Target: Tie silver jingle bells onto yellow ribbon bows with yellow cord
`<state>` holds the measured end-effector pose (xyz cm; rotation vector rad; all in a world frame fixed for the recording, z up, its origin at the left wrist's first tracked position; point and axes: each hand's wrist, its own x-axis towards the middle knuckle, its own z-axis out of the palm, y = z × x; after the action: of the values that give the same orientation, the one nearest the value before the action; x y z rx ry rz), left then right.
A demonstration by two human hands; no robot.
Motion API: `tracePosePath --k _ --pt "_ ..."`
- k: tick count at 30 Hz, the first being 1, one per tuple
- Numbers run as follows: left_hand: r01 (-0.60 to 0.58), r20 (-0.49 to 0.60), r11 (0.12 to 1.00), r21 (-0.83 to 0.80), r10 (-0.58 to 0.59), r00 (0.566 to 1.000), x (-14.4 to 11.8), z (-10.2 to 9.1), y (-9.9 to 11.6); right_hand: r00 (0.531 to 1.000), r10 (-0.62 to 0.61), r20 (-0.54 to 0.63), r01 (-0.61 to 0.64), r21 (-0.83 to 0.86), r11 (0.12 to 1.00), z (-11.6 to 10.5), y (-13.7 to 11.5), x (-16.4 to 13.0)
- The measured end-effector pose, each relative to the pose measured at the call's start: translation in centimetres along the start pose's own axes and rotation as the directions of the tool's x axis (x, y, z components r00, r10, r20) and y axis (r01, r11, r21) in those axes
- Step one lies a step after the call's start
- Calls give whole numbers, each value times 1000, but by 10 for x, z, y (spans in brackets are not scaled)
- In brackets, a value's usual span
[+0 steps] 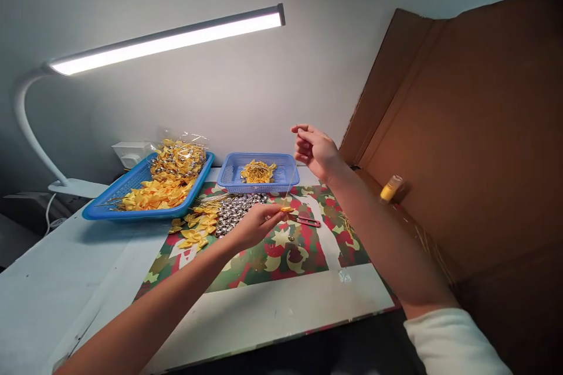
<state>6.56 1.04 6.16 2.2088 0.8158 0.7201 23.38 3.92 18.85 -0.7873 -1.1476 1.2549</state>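
My left hand [257, 225] is closed, pinching a small yellow ribbon bow [287, 209] between thumb and fingertips above the patterned mat. From the bow a thin pale thread [291, 184] rises taut toward my right hand [317, 151]. That hand is raised higher and to the right, its fingers closed on the thread; the fingertips may also hold a needle, too small to make out. Just beyond the bow lies a pair of red-handled thread snips [308, 221]. Silver bells [240, 211] lie massed behind my left hand, with loose yellow bows [193, 238] to their left.
A blue basket [94, 211] of yellow bows and a bagged heap stands at left. Behind the mat [264, 269] is a smaller blue basket [224, 179] with yellow pieces. A lamp [176, 38] hangs above. Cardboard [475, 129] and a yellow thread spool [389, 190] are at right.
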Motion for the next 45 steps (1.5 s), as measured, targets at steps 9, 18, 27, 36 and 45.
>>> tracePosePath --k 9,18,27,36,45 --pt "-16 136 993 114 0 991 -8 -6 -26 977 -206 -49 200 -104 974 -15 -44 -4" --pt "89 239 992 -93 -64 969 -19 -9 -25 943 -297 -148 266 -198 944 -38 -58 -6" --pt "241 182 924 -297 -193 964 -40 -7 -23 920 -294 -259 232 -246 941 -77 -29 2" --pt "-75 37 968 241 68 997 -39 -7 -16 938 -233 -258 178 -220 959 -78 -18 -3" --pt "-251 156 867 430 203 967 -32 -8 -24 929 -308 -205 245 -282 928 -65 -31 -4"
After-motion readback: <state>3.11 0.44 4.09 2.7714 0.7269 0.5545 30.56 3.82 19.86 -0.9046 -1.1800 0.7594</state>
